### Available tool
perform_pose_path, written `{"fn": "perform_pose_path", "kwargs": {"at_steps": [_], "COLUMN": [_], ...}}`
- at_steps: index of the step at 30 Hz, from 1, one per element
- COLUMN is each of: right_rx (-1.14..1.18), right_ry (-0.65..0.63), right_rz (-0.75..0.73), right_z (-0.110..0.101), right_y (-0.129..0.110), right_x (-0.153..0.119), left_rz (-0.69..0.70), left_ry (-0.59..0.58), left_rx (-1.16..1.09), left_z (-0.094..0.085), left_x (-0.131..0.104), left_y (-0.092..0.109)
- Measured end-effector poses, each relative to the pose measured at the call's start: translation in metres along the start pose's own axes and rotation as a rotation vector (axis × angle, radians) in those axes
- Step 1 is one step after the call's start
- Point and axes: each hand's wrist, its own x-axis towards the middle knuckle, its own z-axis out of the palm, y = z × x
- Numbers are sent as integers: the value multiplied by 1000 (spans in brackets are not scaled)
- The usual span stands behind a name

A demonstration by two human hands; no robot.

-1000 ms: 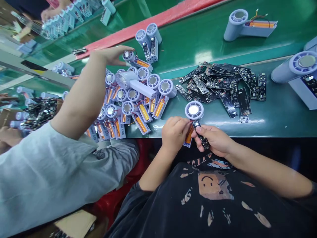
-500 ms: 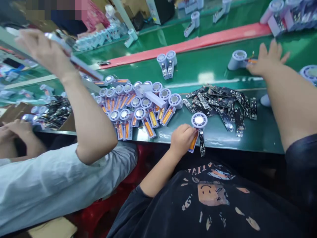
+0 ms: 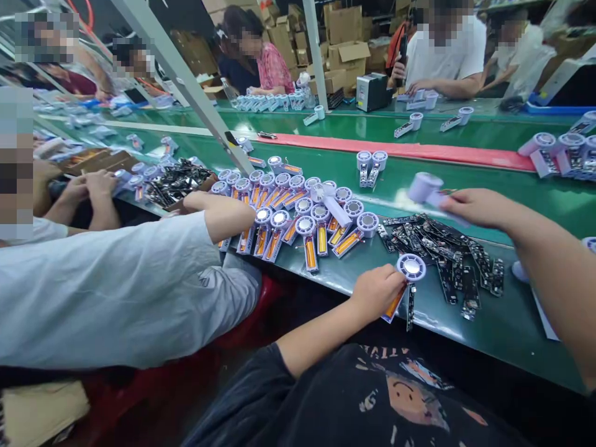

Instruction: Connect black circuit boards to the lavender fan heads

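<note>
Clasping the near fan (image 3: 411, 267), your left grip (image 3: 378, 292) leaves its round head just beyond the fingers, a circuit board (image 3: 410, 308) hanging below. Your right grip (image 3: 477, 206), earlier spread open, now pinches the far fan (image 3: 424, 187), its barrel ahead of the fingertips.

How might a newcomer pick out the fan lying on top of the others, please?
On the green table, find the crowded fans left of the black circuit boards. One fan lies across the top, its plain pale handle showing no orange or yellow strip, unlike its neighbours.
</note>
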Motion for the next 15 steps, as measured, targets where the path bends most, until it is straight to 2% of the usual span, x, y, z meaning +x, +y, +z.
{"fn": "perform_pose_path", "kwargs": {"at_steps": [2, 5, 8, 11, 15], "right_rx": [-26, -100, -172, -189, -180], "right_ry": [-127, -274, -258, -209, -165], "right_rz": [-45, -149, -133, -112, -71], "right_z": [14, 41, 72, 100, 128], "right_y": [-31, -94, -148, -176, -188], "right_x": [-5, -5, 6, 26, 52], "left_rz": [-15, -28, -47, -88, -135], "left_ry": [4, 31, 75, 116, 130], "left_rx": [-10, -18, -20, -30, -86], "left_z": [3, 9, 16, 21, 21], "left_x": [4, 10, 13, 13, 12], "left_y": [4, 6, 3, -2, -6]}}
